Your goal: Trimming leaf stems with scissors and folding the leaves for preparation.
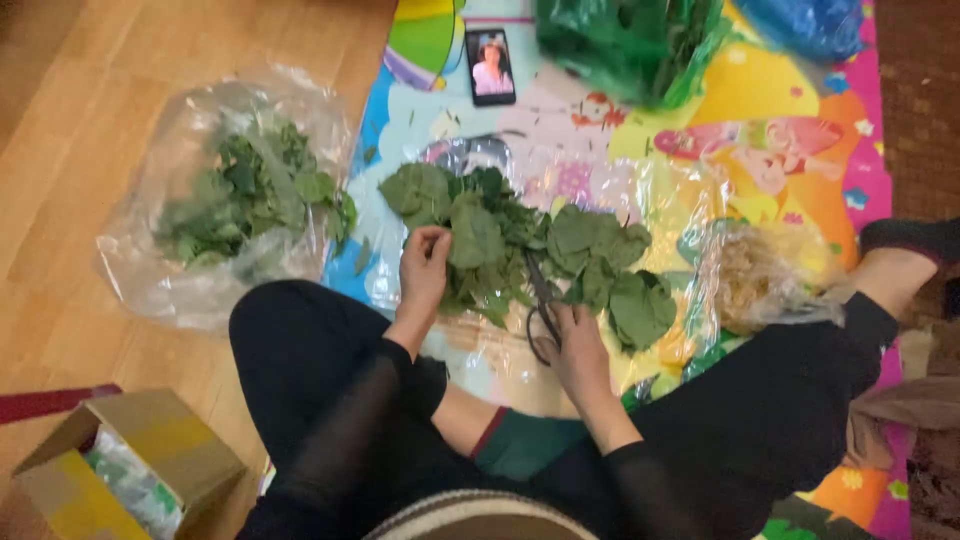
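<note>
Most leaves (520,250) uncut: our left hand (423,268) pinches one, right hand (575,345) grips scissors (541,300); cut pile (250,195) small.

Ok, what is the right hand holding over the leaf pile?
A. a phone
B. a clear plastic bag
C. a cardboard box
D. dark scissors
D: the right hand grips the handles of the dark scissors, their blades pointing up into the pile of green leaves, while the left hand pinches a leaf at the pile's near edge.
</note>
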